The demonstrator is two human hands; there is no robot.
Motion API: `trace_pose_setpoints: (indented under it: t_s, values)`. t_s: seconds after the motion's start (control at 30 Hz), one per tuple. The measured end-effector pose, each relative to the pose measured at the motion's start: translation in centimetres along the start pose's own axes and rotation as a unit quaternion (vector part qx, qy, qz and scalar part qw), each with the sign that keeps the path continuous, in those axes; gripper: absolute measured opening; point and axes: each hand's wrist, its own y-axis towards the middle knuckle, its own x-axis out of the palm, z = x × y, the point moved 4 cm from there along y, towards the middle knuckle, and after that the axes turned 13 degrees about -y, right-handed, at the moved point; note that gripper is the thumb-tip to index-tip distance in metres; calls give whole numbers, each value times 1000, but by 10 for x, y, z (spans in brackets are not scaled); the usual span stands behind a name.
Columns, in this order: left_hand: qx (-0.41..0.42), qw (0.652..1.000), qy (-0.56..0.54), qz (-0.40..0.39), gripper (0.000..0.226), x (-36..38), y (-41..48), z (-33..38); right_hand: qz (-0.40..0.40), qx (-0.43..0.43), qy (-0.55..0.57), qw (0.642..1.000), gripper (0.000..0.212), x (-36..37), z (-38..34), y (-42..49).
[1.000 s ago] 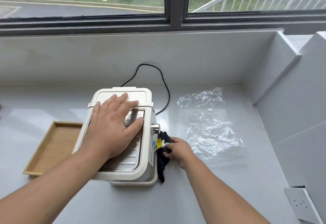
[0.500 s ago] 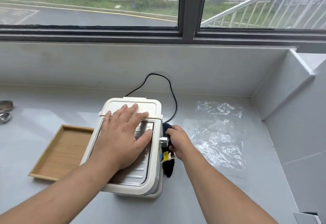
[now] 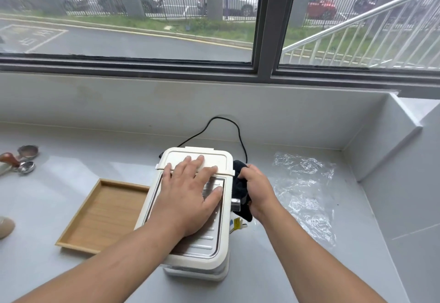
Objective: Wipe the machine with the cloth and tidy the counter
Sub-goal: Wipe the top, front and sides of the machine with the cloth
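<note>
- Wiping step in hand: right side of the white machine [image 3: 190, 209] under the black cloth [image 3: 239, 184], near its back upper corner.
- Left hand [image 3: 188, 195] spread flat, fingers apart, palm down on the machine's top, pressing to steady it; clamped on nothing.
- Right hand [image 3: 256, 189] closed round the bunched cloth, pushing it against the machine's right wall, just behind the small metal knob [image 3: 236, 203].
- Machine standing mid-worktop, black cord [image 3: 239, 136] looping from behind it toward the wall.
- Next move, as a judgement: drag the cloth on along that wall or round to the back, keeping clear of the knob and the yellow tag [image 3: 235, 223] below it; lift the left hand later to wipe the top it covers.
- Tidying not yet begun, judging by the spread: wooden tray [image 3: 102, 217] touching or just beside the machine's left side, crumpled clear plastic sheet [image 3: 307, 193] near on the right, metal coffee tools [image 3: 22, 159] well apart at far left of the worktop [image 3: 71, 159].
- Risk: snagging the cord or sliding the machine if the pressing hand eases.
</note>
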Motion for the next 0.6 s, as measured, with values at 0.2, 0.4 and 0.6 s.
trace_pose_setpoints:
  t_s: [0.2,0.4,0.6]
  values:
    - [0,1000,-9,-15,62,-1,0,3,46,-75,-48,995,14,6,-32,-26]
    - [14,999,-12,-30,62,-2,-1,2,141,-198,-308,920,14,26,-61,-50]
    - [18,997,-70,-23,68,-10,-2,-1,126,-180,-506,834,19,67,-78,-57]
